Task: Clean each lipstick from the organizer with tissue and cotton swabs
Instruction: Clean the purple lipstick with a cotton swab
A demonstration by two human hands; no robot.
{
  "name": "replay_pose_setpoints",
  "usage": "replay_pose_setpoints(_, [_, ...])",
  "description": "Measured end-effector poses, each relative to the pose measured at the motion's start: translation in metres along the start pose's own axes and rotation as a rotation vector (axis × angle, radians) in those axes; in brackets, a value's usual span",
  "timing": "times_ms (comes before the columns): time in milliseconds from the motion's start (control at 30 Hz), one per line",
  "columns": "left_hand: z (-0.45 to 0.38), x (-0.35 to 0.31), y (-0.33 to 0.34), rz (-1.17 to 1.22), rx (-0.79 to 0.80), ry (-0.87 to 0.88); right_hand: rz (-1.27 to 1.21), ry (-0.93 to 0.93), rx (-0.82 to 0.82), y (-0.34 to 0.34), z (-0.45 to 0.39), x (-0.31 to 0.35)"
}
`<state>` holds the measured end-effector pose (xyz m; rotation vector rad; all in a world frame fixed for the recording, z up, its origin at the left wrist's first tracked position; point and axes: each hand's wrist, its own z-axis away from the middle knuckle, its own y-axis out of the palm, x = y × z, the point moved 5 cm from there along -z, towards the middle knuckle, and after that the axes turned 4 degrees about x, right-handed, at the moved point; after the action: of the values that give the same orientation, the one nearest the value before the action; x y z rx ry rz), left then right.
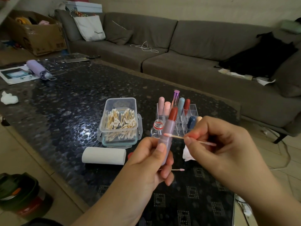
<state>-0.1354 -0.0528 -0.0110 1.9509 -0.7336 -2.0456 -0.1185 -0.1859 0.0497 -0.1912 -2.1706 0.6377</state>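
Note:
My left hand grips a lilac lipstick with a red cap, held upright over the dark table. My right hand pinches a cotton swab whose pink-stained tip touches the lipstick's barrel. Behind them stands a clear organizer with several lipsticks in it. A clear box of cotton swabs sits to its left, and a tissue roll lies in front of the box. A crumpled tissue lies under my right hand.
A small open bottle stands beside the organizer. A used swab lies on the table. A purple umbrella, paper and a tissue wad sit far left. A grey sofa runs behind.

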Motion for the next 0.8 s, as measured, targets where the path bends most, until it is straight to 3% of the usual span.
replay_pose_setpoints(133, [0.0001, 0.0000, -0.0007, -0.004, -0.032, 0.004, 0.069, -0.004, -0.080, -0.0054, -0.0017, 0.0005])
replay_pose_setpoints(300, [-0.0004, -0.0022, -0.0007, -0.023, -0.023, 0.030, 0.030, -0.029, 0.031, 0.0034, 0.0000, 0.0022])
replay_pose_setpoints(600, [-0.0028, -0.0029, -0.0033, 0.153, -0.035, 0.016, 0.021, 0.011, -0.003, 0.0034, 0.0008, -0.0022])
replay_pose_setpoints(800, [-0.0016, -0.0040, -0.0024, 0.140, -0.056, 0.021, 0.047, 0.022, -0.116, -0.0021, -0.0004, -0.0036])
